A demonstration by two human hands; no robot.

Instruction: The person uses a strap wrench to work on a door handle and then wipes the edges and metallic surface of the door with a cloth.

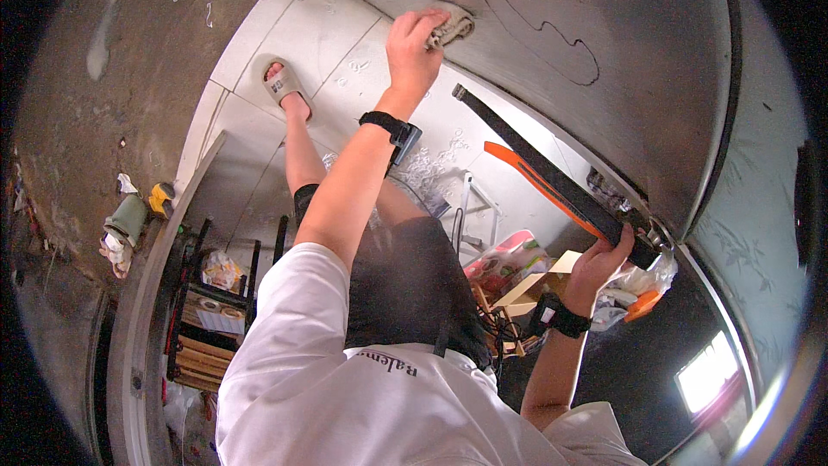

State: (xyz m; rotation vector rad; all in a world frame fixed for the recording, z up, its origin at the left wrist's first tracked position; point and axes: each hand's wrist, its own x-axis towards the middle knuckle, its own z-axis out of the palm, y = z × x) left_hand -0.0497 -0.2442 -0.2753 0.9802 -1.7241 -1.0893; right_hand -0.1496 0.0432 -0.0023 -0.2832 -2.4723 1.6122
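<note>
My left hand (412, 45) reaches forward with a folded grey-beige cloth (458, 27) in its fingers. The cloth presses against the lower part of a large grey panel (614, 19), which looks like a door. A thin dark line curves across that panel beside the cloth. On the right, my right hand (596, 266) has its fingers around the near end of a long black bar (524, 142). An orange strip (540, 175) runs out from the same grip, slightly apart from the bar at its far end. What exactly the bar belongs to, I cannot tell.
Small pale rings lie scattered on the white tiles (349, 32) around my sandalled foot (284, 85). A metal frame (495, 207), an open cardboard box (527, 294) and black cables (501, 330) crowd the right. At left stand a black rack (255, 272) and a sill (155, 259).
</note>
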